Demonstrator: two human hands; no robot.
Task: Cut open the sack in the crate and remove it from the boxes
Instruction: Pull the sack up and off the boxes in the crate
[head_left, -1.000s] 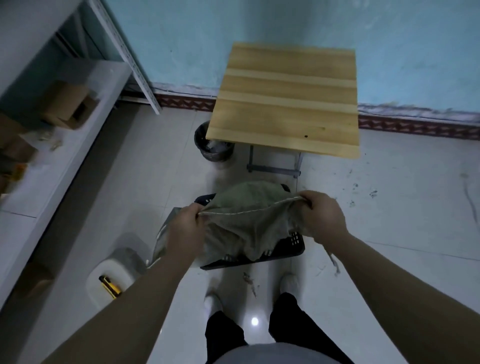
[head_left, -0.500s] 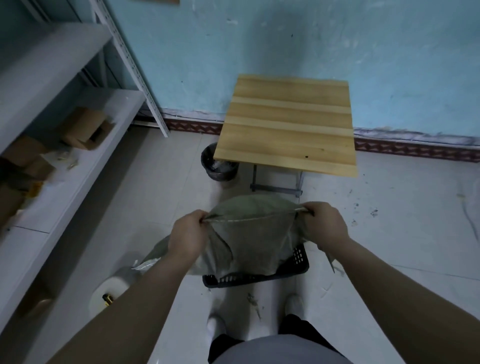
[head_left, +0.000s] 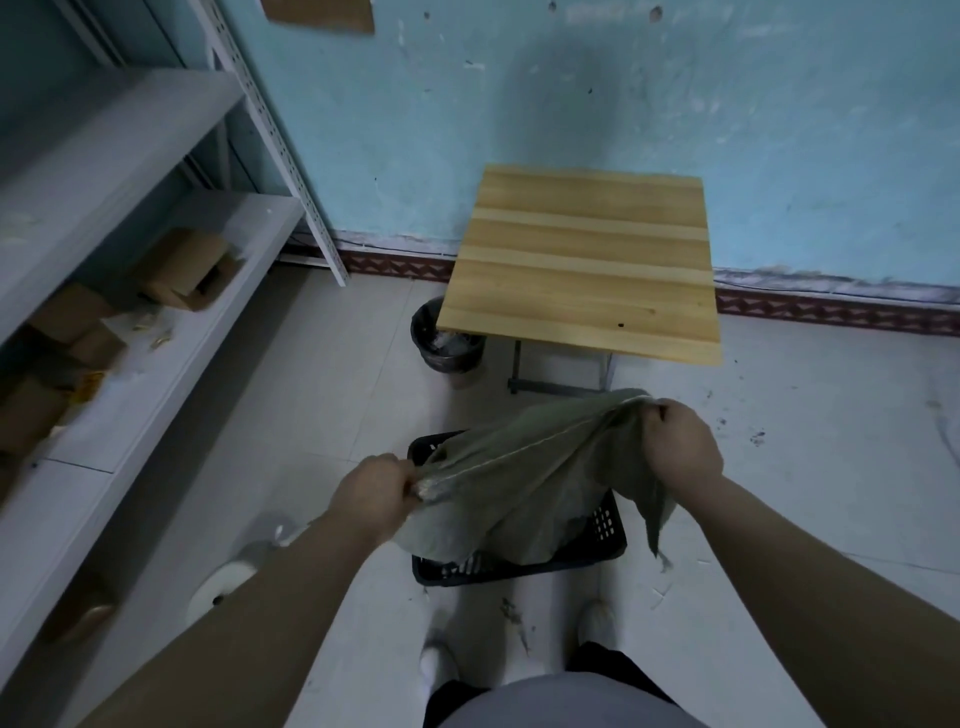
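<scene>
A grey-green woven sack hangs stretched between my two hands above a black plastic crate on the floor. My left hand grips the sack's lower left corner. My right hand grips its upper right edge, held higher than the left. The sack's lower part drapes into the crate and hides what is inside. A loose flap hangs below my right wrist.
A small wooden table stands against the blue wall, with a black bin beside it. White metal shelving with cardboard boxes runs along the left. A white roll lies on the floor by my left arm.
My right hand has risen and my left hand has dropped, so the sack's top edge now slants. The view has tilted up, showing more wall and shelving.
</scene>
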